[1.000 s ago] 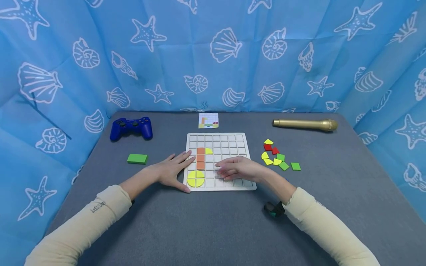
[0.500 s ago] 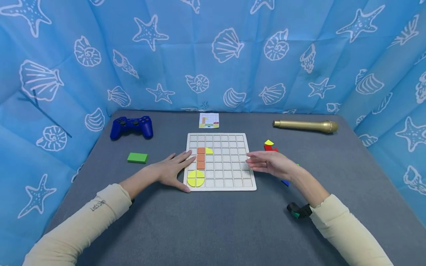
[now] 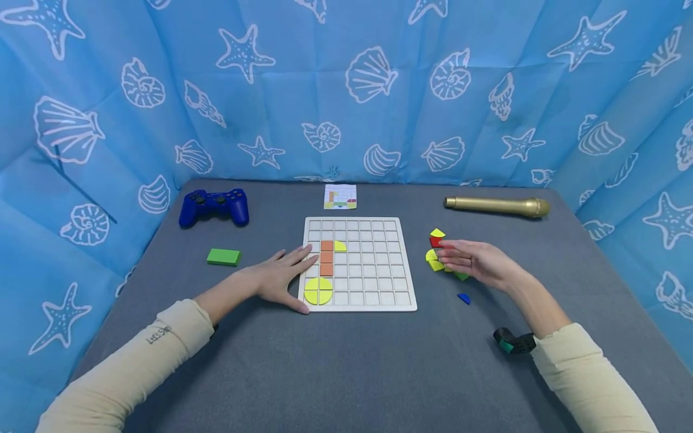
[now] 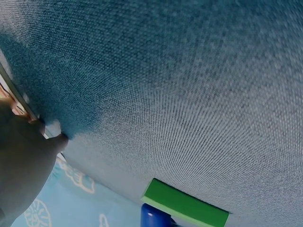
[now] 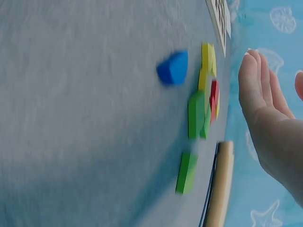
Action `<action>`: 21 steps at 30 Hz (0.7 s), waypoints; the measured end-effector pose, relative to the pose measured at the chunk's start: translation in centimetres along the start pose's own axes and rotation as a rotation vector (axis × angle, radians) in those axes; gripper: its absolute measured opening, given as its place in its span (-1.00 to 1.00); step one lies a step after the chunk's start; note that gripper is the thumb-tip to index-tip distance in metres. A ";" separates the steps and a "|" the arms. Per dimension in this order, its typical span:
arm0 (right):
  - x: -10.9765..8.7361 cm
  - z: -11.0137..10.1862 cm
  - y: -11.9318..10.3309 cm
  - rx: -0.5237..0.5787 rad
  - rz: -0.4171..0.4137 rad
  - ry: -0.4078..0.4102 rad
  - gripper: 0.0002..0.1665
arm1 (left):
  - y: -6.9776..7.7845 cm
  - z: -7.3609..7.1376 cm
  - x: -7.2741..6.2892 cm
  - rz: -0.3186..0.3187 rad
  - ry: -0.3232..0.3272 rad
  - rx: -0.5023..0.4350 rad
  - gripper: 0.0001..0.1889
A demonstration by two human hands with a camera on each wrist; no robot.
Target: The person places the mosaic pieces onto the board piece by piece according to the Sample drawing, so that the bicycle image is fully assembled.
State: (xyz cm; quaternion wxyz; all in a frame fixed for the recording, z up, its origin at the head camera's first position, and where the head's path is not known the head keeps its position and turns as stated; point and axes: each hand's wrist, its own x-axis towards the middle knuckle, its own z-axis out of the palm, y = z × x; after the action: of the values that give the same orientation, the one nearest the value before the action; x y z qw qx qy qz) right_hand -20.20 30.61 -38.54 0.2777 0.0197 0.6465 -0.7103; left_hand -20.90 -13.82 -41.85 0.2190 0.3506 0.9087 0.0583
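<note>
A white grid board [image 3: 373, 264] lies mid-table. On it sit a yellow circle of quarter pieces [image 3: 318, 291], a column of orange squares [image 3: 327, 257] and a lone yellow quarter piece [image 3: 340, 246]. My left hand [image 3: 281, 281] rests with spread fingers on the board's left edge. Over the loose tiles at the right hovers my right hand [image 3: 484, 263], fingers straight, holding nothing that I can see. Below it are yellow tiles [image 3: 433, 260], a red tile [image 3: 435, 242] and green tiles [image 5: 196, 113], partly hidden in the head view. A small blue piece [image 3: 464, 298] lies nearer me.
A blue game controller [image 3: 213, 208] and a green block [image 3: 224, 257] lie at the left. Behind the board is a small pattern card [image 3: 340, 196]. A gold microphone [image 3: 497, 206] lies at the back right, before a blue curtain [image 3: 368, 120].
My right hand has moved right, from above the board to above the loose tiles, uncovering the board's right side and the blue piece. My left hand has stayed put.
</note>
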 end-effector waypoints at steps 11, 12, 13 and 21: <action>-1.0 -3.6 -0.1 -0.032 -0.044 0.055 -0.46 | 0.0 -0.1 0.0 0.007 0.001 0.001 0.21; -1.0 -3.8 0.0 -0.066 -0.043 0.069 -0.36 | 0.0 -0.1 0.0 0.006 0.000 0.000 0.21; -1.0 -4.1 0.1 -0.103 -0.042 0.084 -0.28 | 0.0 -0.2 0.0 0.007 -0.001 -0.003 0.21; -0.7 -5.3 0.8 -0.348 -0.016 0.233 -0.17 | -0.1 -0.1 -0.2 0.011 0.007 -0.021 0.21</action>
State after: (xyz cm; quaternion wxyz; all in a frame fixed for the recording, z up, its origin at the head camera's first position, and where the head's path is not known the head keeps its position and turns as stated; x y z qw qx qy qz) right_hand -21.02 35.77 -39.91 0.1948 0.0485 0.7872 -0.5831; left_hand -20.87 -13.98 -41.69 0.2194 0.3528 0.9069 0.0703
